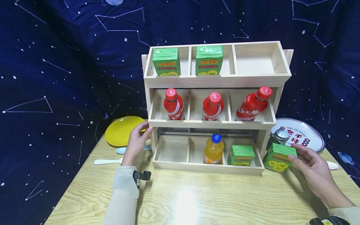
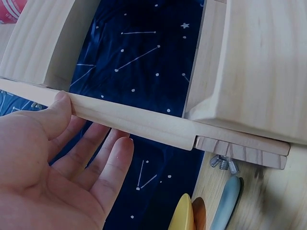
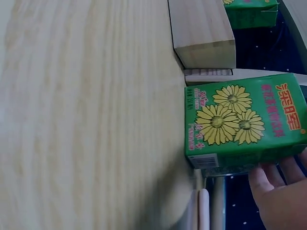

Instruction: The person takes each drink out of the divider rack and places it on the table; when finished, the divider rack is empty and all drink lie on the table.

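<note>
Head view: my left hand point(image 1: 137, 142), fingers straight, rests against the wooden rack point(image 1: 213, 79) at its left post. My right hand point(image 1: 312, 167) touches the green chrysanthemum tea carton point(image 1: 279, 157) with straight fingertips; carton stands on the table point(image 1: 180, 200), just right of the rack.

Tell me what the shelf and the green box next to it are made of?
The shelf looks like pale, unpainted wood: grain lines show on its boards, and the finish is matte. The green box by the right hand seems to be printed carton, likely coated paperboard: it has sharp folded edges, slightly shiny faces and yellow flowers printed on it.
</note>
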### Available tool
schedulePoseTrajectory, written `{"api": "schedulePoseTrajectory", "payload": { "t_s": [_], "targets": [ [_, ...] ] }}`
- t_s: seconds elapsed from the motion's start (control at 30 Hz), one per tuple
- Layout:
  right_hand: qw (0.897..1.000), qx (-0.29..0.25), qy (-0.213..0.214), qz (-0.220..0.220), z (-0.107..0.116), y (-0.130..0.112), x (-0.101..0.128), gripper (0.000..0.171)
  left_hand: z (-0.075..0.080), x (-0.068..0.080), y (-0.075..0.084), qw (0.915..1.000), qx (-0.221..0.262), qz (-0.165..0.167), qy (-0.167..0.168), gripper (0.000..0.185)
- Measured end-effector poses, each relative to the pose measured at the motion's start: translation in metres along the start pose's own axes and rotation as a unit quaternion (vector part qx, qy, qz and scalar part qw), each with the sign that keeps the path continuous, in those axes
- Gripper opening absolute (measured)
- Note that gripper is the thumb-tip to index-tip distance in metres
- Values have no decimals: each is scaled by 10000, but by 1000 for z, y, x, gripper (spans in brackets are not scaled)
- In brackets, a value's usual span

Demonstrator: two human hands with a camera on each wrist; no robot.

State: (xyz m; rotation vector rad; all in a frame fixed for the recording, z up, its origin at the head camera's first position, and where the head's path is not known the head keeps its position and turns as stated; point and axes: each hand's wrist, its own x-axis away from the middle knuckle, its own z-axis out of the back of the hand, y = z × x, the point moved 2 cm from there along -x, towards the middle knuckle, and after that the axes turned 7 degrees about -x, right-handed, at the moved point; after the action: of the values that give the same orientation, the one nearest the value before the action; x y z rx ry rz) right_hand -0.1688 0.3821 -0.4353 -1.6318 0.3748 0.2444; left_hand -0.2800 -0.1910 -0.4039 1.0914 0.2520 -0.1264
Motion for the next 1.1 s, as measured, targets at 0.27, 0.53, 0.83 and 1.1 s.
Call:
{"api": "schedulePoseTrajectory", "payload": {
  "t_s": [0.27,0.53,0.83,1.1],
  "targets": [
    [9966,236,413,673,-10,-36,-11,39,0,2,2,10000,90,-22,-11,42],
    [9775,1496,648,1342,-42,-103,-30,41,-1,1,1,10000,65,11,-6,42],
    [9806,137,-98,1953,-76,-155,-63,44,-1,1,-1,10000,68,-21,19,38],
    [9599,2142,73,1805,-110,-193,-88,44,0,0,-1,9999,127,-43,38,37]
  ]
}}
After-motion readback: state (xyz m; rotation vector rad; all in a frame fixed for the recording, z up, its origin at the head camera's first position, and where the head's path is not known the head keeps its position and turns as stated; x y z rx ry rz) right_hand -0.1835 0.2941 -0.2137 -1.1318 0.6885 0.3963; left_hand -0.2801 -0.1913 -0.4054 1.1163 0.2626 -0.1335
